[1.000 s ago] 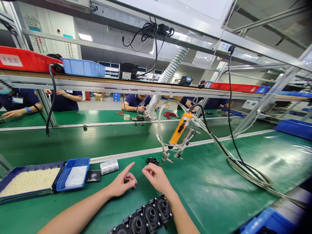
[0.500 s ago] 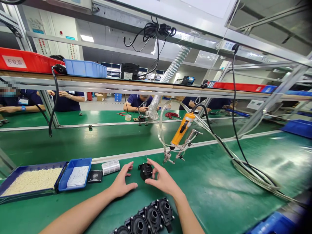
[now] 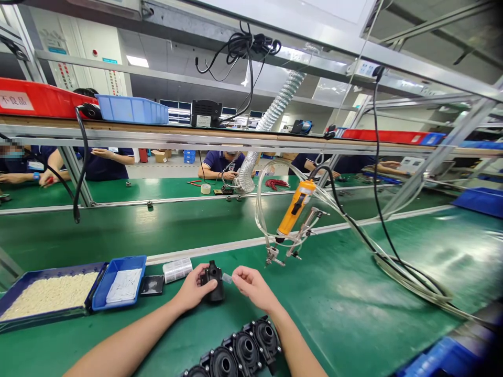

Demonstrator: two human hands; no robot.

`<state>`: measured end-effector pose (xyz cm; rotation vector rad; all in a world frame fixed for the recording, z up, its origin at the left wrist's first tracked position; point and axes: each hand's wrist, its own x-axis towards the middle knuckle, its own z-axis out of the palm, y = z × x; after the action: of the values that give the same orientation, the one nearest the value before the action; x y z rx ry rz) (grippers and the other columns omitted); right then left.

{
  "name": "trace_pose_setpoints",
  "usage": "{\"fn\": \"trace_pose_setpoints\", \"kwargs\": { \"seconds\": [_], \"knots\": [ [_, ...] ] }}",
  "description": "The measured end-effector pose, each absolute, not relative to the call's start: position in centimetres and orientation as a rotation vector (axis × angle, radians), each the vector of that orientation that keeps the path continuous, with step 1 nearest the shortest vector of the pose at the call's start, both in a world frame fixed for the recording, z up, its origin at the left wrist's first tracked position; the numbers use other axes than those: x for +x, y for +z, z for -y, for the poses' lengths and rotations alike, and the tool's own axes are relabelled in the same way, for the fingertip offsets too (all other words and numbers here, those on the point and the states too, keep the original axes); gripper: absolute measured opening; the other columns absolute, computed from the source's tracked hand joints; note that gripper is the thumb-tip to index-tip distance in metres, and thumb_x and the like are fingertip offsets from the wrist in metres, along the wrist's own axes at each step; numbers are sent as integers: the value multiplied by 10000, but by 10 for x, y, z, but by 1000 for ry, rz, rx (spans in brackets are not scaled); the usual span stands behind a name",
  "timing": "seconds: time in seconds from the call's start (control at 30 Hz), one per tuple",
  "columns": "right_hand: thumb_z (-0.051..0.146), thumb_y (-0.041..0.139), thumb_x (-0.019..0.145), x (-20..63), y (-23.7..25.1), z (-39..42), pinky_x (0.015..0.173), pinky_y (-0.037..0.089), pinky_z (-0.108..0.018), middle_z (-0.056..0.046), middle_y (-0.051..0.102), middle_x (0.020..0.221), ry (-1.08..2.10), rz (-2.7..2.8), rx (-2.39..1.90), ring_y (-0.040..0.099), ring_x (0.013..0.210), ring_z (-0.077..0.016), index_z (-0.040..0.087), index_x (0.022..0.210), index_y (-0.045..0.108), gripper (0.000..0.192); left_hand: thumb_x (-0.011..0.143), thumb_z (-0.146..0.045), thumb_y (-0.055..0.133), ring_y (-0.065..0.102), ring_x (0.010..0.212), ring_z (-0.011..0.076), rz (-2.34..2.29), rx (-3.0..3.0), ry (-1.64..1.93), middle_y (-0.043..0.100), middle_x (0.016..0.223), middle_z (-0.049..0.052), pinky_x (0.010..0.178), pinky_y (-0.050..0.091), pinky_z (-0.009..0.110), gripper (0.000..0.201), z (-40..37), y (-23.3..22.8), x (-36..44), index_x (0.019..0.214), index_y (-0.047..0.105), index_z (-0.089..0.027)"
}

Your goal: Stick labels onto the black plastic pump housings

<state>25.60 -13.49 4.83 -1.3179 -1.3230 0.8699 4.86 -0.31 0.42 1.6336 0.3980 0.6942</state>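
My left hand grips a small black pump housing, held upright just above the green bench mat. My right hand pinches a tiny pale label at its fingertips, right beside the housing. A row of several more black pump housings lies close in front of my forearms. An orange electric screwdriver hangs on its cables just beyond my right hand.
At the left sit a blue tray of white pellets, a smaller blue tray of white slips, a black pad and a label roll. Cables trail right. Other people work across the green conveyor.
My left hand has closed on the black housing and stood it upright. My right hand has let go of it and now pinches a small label beside it.
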Motion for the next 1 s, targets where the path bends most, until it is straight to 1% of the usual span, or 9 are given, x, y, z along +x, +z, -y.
{"fn": "trace_pose_setpoints", "kwargs": {
  "seconds": [0.1, 0.27, 0.33, 0.5, 0.7, 1.0],
  "knots": [
    [798, 723, 833, 253, 45, 132, 498, 209, -240, 81, 382, 598, 1014, 1352, -1300, 292, 515, -74, 184, 830, 551, 637, 851, -606, 801, 670, 1176, 305, -374, 1647, 684, 708, 1262, 135, 1079, 517, 480, 678, -3, 1, 49, 1337, 570, -193],
    [795, 739, 828, 255, 37, 128, 492, 168, -237, 88, 380, 572, 1095, 1381, -1320, 272, 521, -72, 172, 833, 566, 647, 868, -624, 781, 642, 1205, 303, -343, 1661, 667, 684, 1290, 146, 1085, 508, 464, 697, -2, 0, 49, 1354, 565, -174],
    [804, 744, 819, 256, 35, 128, 489, 174, -235, 87, 389, 570, 1117, 1398, -1336, 280, 517, -72, 169, 840, 578, 657, 883, -620, 768, 652, 1184, 295, -346, 1664, 668, 684, 1287, 139, 1063, 520, 450, 689, 0, 0, 49, 1365, 551, -179],
    [807, 769, 795, 254, 34, 129, 507, 244, -229, 60, 477, 633, 1159, 1459, -1358, 349, 548, -76, 160, 836, 592, 673, 901, -610, 750, 662, 1171, 284, -341, 1686, 656, 687, 1287, 124, 1049, 533, 429, 666, 1, -5, 51, 1377, 540, -195],
    [822, 734, 821, 253, 33, 130, 538, 241, -237, 63, 452, 630, 1111, 1494, -1379, 334, 574, -84, 165, 817, 572, 677, 916, -600, 737, 657, 1180, 287, -349, 1696, 653, 678, 1309, 128, 1068, 529, 450, 663, 2, -9, 50, 1400, 525, -200],
    [823, 705, 845, 253, 34, 130, 573, 244, -253, 49, 450, 668, 1042, 1517, -1406, 338, 626, -97, 148, 839, 593, 684, 922, -611, 724, 652, 1178, 291, -349, 1707, 641, 670, 1306, 129, 1056, 531, 455, 676, 2, -7, 49, 1410, 512, -194]
  ]
}}
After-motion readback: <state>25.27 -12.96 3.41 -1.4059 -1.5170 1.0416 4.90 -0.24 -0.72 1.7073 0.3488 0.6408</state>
